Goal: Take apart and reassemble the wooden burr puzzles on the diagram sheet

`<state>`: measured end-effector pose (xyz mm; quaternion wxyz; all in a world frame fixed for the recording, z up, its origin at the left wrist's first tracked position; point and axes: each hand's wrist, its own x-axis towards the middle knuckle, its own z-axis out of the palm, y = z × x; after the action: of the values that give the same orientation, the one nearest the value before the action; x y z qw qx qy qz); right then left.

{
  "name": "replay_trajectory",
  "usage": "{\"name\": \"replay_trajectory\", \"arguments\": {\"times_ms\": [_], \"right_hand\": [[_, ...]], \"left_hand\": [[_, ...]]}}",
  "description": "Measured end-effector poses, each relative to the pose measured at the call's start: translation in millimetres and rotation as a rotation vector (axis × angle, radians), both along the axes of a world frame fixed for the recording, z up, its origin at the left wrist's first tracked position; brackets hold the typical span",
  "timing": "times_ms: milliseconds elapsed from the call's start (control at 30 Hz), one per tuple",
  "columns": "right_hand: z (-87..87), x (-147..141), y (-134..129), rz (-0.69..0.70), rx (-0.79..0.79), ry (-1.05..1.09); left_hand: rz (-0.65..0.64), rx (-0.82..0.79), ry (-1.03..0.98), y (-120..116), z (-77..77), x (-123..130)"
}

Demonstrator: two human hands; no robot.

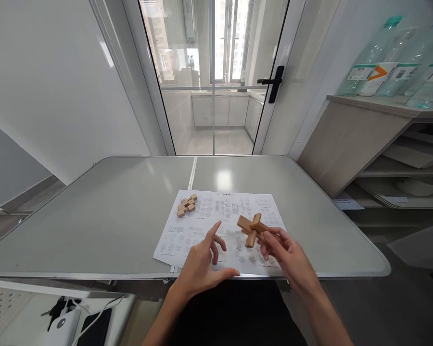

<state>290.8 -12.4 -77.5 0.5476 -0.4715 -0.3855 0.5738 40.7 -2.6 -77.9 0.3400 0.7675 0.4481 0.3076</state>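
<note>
Between the thumb and fingers of my right hand [288,254] is a wooden burr puzzle [251,229], its brown bars crossing one another. It is held above the right part of a printed instruction sheet [205,245]. My left hand [204,262] hovers over the sheet's near edge, thumb and fingers spread apart with nothing between them. A gap separates it from the puzzle. Near the sheet's far left corner lies a small cluster of lighter notched wooden pieces [187,205], touched by neither hand. The sheet carries rows of small diagrams.
The sheet lies on a grey folding table [94,226]. At the lower left, a white surface bears a phone [94,329], a white device [63,327] and cables. Plastic bottles [373,62] stand on a wooden shelf unit [368,134] at right. A glass door [216,120] is behind the table.
</note>
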Motion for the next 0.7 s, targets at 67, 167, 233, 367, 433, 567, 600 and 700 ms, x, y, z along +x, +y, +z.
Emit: {"name": "replay_trajectory", "arguments": {"times_ms": [67, 167, 233, 367, 433, 567, 600, 700], "right_hand": [[-6.2, 11.8, 10.0, -0.085, 0.019, -0.160], [-18.1, 27.6, 25.8, -0.244, 0.046, -0.327], [-25.7, 36.6, 36.8, -0.308, 0.045, -0.361], [-35.0, 50.9, 58.2, -0.419, 0.062, -0.296], [-36.6, 55.8, 67.5, -0.458, 0.078, -0.284], [-37.8, 60.7, 80.9, -0.476, 0.100, -0.303], [-38.2, 61.2, 83.3, -0.479, 0.103, -0.314], [-39.4, 62.4, 88.5, -0.496, 0.104, -0.366]], "left_hand": [[0.038, -0.027, 0.025, 3.2, -2.3, -5.2], [0.077, -0.053, 0.021, 5.9, -0.9, -8.8], [0.095, -0.073, -0.003, 6.7, 2.2, -8.9], [0.111, -0.120, -0.038, 6.9, 7.8, -8.3], [0.127, -0.125, -0.042, 6.6, 8.8, -8.8], [0.159, -0.116, -0.050, 5.7, 9.2, -9.6], [0.158, -0.117, -0.050, 5.4, 9.5, -9.5], [0.158, -0.125, -0.047, 4.6, 10.5, -9.1]]}}
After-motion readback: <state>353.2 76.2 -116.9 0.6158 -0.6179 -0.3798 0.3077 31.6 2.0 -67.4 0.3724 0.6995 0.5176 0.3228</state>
